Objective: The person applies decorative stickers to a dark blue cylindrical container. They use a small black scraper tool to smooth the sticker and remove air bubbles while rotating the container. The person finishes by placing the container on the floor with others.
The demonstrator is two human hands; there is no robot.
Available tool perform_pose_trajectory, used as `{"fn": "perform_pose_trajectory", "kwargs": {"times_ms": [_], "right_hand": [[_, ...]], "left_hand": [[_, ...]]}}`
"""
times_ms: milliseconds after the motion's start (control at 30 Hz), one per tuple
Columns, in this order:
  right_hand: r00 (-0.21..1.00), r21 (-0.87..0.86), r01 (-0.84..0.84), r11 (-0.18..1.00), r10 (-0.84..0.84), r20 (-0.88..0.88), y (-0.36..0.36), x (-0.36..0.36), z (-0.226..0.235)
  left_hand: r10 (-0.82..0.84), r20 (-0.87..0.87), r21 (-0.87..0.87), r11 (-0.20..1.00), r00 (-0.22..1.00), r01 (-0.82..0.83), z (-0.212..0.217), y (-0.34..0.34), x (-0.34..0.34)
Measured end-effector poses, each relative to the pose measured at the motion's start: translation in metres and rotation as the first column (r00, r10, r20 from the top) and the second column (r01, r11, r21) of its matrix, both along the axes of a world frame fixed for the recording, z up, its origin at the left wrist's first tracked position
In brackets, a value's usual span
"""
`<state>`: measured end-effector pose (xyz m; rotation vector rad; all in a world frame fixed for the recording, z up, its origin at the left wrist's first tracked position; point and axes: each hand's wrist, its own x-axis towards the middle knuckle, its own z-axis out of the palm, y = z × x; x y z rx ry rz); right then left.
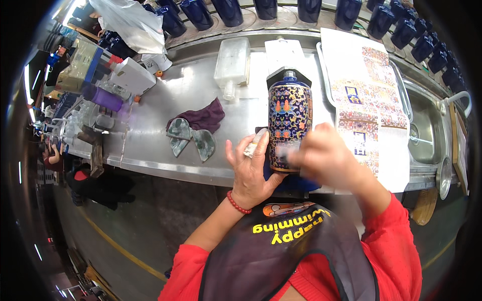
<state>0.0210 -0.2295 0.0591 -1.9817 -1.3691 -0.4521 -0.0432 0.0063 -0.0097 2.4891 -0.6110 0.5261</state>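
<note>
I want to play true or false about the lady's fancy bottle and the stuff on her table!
1. The patterned bottle lies on its side on the metal table. True.
2. The left hand is resting against the bottle. True.
3. The purple cloth lies to the right of the bottle. False: it lies to the left.
4. The bottles in the row at the back are bright yellow. False: they are dark blue.
5. The right hand is by the bottle's lower end. True.

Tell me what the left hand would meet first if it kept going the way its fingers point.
The left hand points up the bench beside the patterned bottle; beyond its fingertips probably the clear plastic container, though depth is unclear.
</note>
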Motion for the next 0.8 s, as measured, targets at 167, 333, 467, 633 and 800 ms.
{"fn": "perform_pose_trajectory", "kwargs": {"times_ms": [167,333,467,633,800], "right_hand": [[0.805,0.078,0.439,0.895,-0.353,-0.476,-0.026,-0.02,-0.002],[0.831,0.186,0.412,0.892,-0.283,-0.479,-0.036,-0.018,-0.028],[0.718,0.136,0.51,0.849,-0.334,-0.61,-0.044,-0.028,-0.039],[0.776,0.16,0.477,0.864,-0.328,-0.539,-0.035,-0.01,-0.03],[0.837,0.248,0.531,0.81,-0.456,-0.301,0.0,0.003,-0.013]], "left_hand": [[-0.183,0.19,0.161,0.975,0.965,0.153,0.027,-0.001,0.018],[-0.194,0.256,0.281,0.952,0.947,0.119,0.041,-0.007,0.048],[-0.169,0.172,0.187,0.973,0.971,0.136,0.048,-0.007,0.052],[-0.179,0.195,0.223,0.966,0.964,0.134,0.052,-0.005,0.043],[-0.165,0.096,0.097,0.983,0.982,0.156,0.04,0.004,0.045]]}}
